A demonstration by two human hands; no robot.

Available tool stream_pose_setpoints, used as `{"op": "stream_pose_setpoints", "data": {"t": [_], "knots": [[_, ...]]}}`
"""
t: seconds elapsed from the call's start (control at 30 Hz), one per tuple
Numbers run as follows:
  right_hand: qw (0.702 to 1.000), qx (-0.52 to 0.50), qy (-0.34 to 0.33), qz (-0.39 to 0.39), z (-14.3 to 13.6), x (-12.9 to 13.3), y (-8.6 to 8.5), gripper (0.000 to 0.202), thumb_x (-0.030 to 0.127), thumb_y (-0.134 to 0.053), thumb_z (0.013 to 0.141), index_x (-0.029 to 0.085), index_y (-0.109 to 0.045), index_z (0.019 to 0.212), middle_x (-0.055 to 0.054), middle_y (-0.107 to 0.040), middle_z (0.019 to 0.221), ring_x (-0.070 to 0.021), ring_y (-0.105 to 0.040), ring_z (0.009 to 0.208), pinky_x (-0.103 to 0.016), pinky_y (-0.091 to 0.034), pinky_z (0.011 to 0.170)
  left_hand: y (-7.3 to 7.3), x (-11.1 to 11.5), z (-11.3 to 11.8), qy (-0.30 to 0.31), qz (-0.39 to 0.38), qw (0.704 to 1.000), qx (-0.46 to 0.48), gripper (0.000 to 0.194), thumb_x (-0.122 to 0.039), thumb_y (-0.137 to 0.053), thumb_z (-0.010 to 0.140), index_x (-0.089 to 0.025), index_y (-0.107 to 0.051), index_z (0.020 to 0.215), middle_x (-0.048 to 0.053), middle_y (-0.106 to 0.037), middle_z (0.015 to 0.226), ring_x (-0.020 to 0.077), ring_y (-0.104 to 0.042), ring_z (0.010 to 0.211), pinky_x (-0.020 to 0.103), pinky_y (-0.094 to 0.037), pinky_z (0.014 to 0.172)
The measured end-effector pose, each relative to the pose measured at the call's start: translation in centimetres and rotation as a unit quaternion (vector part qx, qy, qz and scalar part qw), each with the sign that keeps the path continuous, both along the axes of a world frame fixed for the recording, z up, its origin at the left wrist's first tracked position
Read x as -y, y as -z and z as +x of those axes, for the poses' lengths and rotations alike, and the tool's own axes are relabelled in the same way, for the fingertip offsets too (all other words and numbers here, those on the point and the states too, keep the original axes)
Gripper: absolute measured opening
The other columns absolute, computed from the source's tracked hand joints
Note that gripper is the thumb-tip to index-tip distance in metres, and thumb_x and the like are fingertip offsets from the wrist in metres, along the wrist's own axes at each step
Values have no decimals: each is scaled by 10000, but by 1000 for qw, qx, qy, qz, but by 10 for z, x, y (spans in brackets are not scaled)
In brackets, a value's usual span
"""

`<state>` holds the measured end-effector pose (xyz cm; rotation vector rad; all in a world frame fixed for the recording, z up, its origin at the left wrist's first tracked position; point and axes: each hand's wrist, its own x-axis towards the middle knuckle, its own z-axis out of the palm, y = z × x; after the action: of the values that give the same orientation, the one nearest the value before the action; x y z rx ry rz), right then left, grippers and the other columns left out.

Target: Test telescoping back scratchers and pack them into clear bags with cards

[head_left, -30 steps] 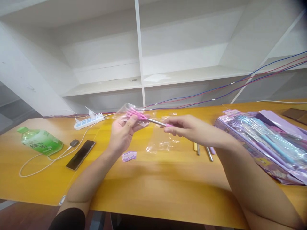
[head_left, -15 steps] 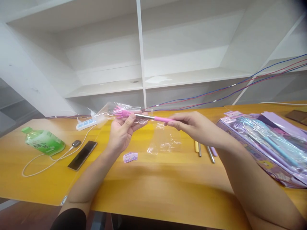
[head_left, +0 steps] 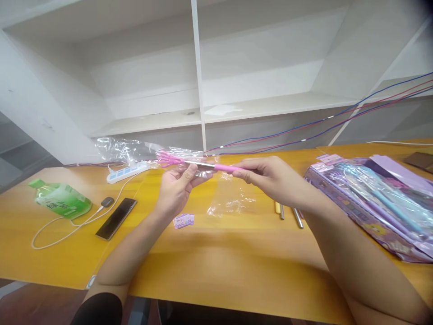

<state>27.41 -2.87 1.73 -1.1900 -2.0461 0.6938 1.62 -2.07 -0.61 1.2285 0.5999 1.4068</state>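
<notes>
A pink back scratcher (head_left: pixel 224 168) with a hand-shaped head and a metal rod lies nearly level between my hands above the table. Its handle end is pinched by my right hand (head_left: pixel 262 174), thumb on the near side. My left hand (head_left: pixel 179 183) is closed around the metal rod just right of the head, with a clear plastic bag (head_left: pixel 126 151) bunched in the same grip. The bag stretches leftward behind the head. On the table below lie small purple printed cards (head_left: pixel 184 220) and another clear bag (head_left: pixel 230 201).
At right stands a purple printed box (head_left: pixel 358 221) of wrapped scratchers. Several rods, including a metal one (head_left: pixel 297 218), lie beside my right wrist. Leftward are a phone (head_left: pixel 117 219), a green bottle (head_left: pixel 62 198), a power strip (head_left: pixel 126 172) and a white cable. Shelves rise behind.
My left hand has shifted slightly right along the rod. The bag now spreads farther left, and the scratcher's head shows more plainly. My right hand keeps its hold on the handle.
</notes>
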Motion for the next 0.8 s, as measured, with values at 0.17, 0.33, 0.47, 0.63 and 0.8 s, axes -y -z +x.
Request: {"op": "stream_pose_setpoints", "data": {"t": [0.17, 0.33, 0.47, 0.63, 0.8], "knots": [[999, -8, -34, -7, -12, 5, 5, 509, 665, -530, 1076, 282, -813, 1255, -45, -703, 903, -188, -590, 814, -309, -441, 709, 15, 6, 15, 62, -31, 997, -19, 375, -452, -911, 904, -136, -873, 1103, 153, -850, 1188, 333, -823, 1160, 504, -637, 1145], [999, -20, 34, 24, -25, 5, 14, 717, 516, -600, 1060, 226, -433, 1694, -6, -664, 845, -185, -589, 736, -301, -435, 677, 29, 4, 24, 86, -38, 995, -30, 335, -432, -883, 938, -148, -876, 1116, 152, -848, 1199, 325, -812, 1190, 516, -609, 1178], [997, -10, 37, 72, -28, 2, 18, 645, 424, -582, 1078, 193, -421, 1659, 11, -632, 819, -161, -540, 670, -293, -400, 651, 24, -2, 20, 58, -44, 997, 9, 374, -473, -937, 870, -135, -840, 999, 136, -847, 1171, 333, -803, 1200, 545, -629, 1142], [996, -7, 29, 87, -28, -1, 20, 533, 415, -577, 1092, 197, -470, 1566, 10, -640, 837, -160, -557, 681, -304, -415, 663, 12, -5, 10, 53, -43, 997, 42, 443, -574, -838, 944, -150, -810, 1069, 135, -849, 1115, 373, -769, 1278, 597, -640, 1109], [996, -56, -2, 69, -19, -1, 18, 311, 422, -663, 1045, 217, -583, 1265, -22, -702, 922, -160, -644, 761, -300, -486, 675, 5, -12, 1, 7, -15, 999, 37, 411, -506, -836, 963, -143, -800, 1155, 163, -845, 1173, 351, -758, 1305, 513, -659, 1079]]}}
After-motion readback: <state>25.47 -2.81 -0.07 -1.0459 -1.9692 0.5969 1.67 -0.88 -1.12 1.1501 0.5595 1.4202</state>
